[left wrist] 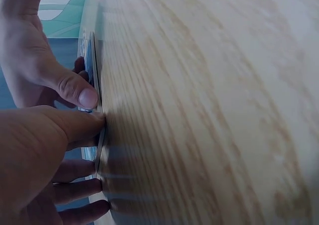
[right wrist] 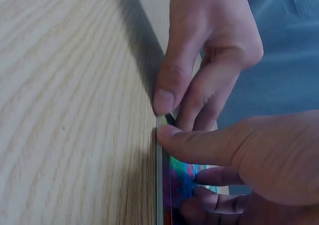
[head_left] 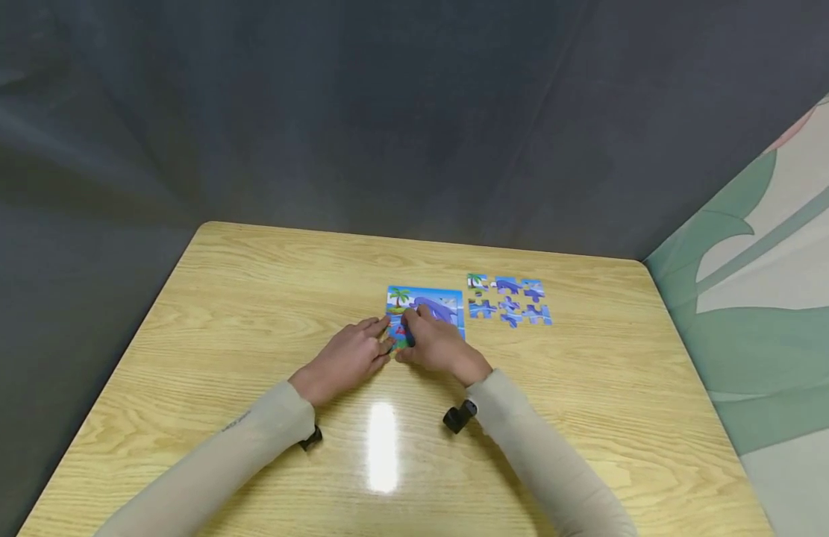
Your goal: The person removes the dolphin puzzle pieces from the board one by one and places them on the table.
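Apparently, the left hand [head_left: 352, 353] is resting with its fingers parted against the left edge of the puzzle board [head_left: 427, 294], probably steadying it. The right hand [head_left: 437, 344] is bending its fingers over the board's near-left part, its thumb touching the near edge; whether they are pinching anything I cannot tell. Loose puzzle pieces [head_left: 508, 285] are lying just right of the board, perhaps spaced for easy picking. Dark lettering [head_left: 236, 421] is showing on the left sleeve [head_left: 219, 461], too small to read.
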The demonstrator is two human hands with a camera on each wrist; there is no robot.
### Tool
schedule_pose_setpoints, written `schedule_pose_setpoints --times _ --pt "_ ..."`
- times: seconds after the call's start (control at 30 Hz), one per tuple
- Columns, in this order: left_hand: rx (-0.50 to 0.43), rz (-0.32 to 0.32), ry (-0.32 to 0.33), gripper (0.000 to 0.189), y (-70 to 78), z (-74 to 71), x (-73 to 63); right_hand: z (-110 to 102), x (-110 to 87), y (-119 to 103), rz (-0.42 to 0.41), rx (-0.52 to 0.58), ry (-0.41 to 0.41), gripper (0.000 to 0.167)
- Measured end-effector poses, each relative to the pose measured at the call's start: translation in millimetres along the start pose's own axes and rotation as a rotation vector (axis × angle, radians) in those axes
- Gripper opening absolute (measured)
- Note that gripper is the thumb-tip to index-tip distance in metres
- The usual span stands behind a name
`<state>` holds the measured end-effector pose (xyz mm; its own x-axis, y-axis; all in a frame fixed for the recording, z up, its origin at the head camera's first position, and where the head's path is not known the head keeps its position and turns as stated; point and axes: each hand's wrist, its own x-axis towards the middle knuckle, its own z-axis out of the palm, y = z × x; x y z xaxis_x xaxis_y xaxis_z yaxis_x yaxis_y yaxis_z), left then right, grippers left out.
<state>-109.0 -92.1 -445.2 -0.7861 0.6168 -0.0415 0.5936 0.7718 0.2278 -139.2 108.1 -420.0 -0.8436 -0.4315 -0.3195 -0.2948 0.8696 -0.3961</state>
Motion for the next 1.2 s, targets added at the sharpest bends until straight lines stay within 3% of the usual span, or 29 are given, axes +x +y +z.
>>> schedule_pose_setpoints --times 0.17,0.3,0.53,1.2 --pt "0.007 0.03 0.03 0.042 -2.5 1.2 2.6 0 1.3 5 0.001 0.064 0.009 0.058" --pt "-0.01 0.022 0.054 0.054 -6.7 3.0 4.6 3 2.3 9 0.004 0.094 0.009 0.058" --pt "-0.06 -0.086 -0.042 0.083 -17.5 -1.4 9.0 6 4.5 13 0.001 0.158 0.019 0.057" --pt "-0.023 -0.107 -0.178 0.084 -11.7 -17.2 17.6 9 4.3 17 -0.051 0.238 0.086 0.052"
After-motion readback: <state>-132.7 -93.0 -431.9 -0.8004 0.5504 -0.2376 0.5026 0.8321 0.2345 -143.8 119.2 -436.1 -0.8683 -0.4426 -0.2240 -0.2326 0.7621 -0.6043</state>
